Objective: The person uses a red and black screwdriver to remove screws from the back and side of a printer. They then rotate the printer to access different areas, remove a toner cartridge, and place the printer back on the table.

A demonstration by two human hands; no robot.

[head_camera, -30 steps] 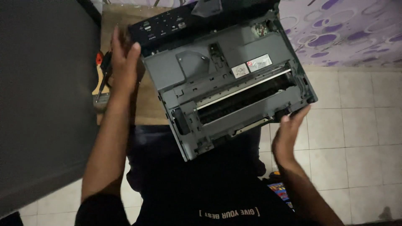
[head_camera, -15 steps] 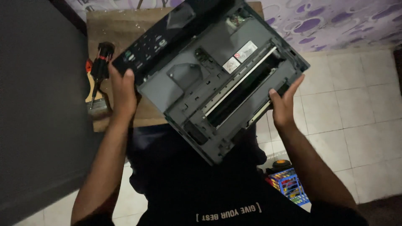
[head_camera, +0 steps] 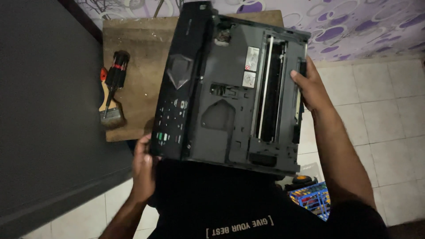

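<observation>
Printer (head_camera: 230,93) fills the centre of the frame, a dark grey body with its cover off, held up off the wooden board (head_camera: 137,48) in the upper left. Left hand (head_camera: 144,170), lower left of centre: fingers curl up under the near corner by the button strip, pressed together against the edge, thumb side hidden behind the casing. Right hand (head_camera: 312,88), right of centre: fingers hook over the far side wall, thumb lying along the outside, a firm clamp on the plastic. Two grips at opposite corners, so the weight hangs between them — good, but the judgement here is that the left grip is the weak one, sitting on a thin edge near the buttons. Better to slide that palm flat beneath the base and keep the fingers out of the long open slot with the pale roller bar. Keep the body level; loose parts inside could tip out. Further out, a black-handled screwdriver (head_camera: 116,71) with a red band and a small paintbrush (head_camera: 108,110) lie on the board's left edge, touching each other, well clear of the printer. Blue plastic crate (head_camera: 312,199) sits on the tiled floor (head_camera: 385,115), lower right.
</observation>
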